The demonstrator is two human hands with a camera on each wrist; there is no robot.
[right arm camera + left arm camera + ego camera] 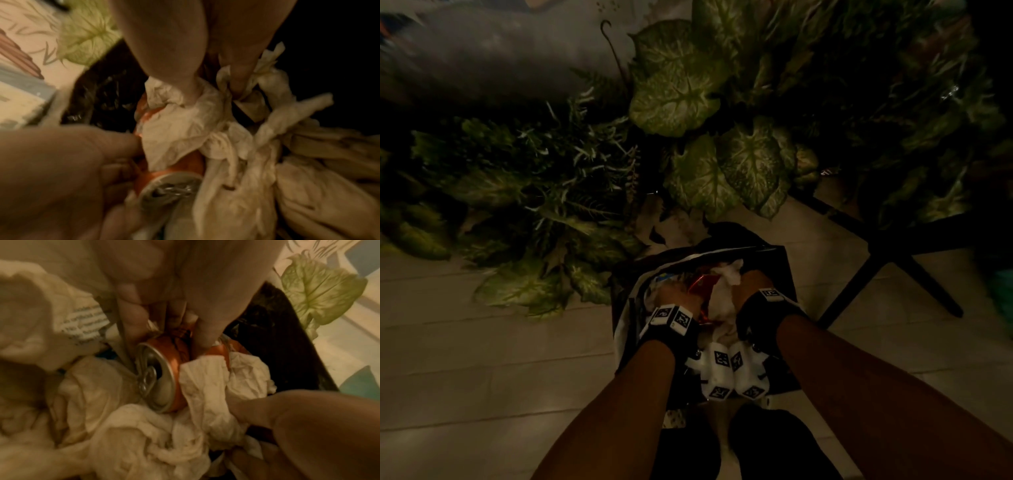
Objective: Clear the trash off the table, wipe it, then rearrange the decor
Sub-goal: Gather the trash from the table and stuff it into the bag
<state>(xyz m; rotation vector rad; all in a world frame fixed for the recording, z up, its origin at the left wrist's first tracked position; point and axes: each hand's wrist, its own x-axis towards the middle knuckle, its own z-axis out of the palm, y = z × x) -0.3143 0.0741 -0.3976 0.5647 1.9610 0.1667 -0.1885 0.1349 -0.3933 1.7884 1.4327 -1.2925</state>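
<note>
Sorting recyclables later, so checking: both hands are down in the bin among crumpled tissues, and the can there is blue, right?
Not blue: the can is orange, as the left wrist view shows. The rest holds: both the left hand and right hand are in the bin among crumpled tissues.

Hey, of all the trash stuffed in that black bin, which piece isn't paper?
The orange drink can, lying on its side with its silver pull-tab top showing. Everything around it is crumpled white paper.

Dim leafy plants spread over a pale tiled floor; black furniture legs cross at right.
</note>
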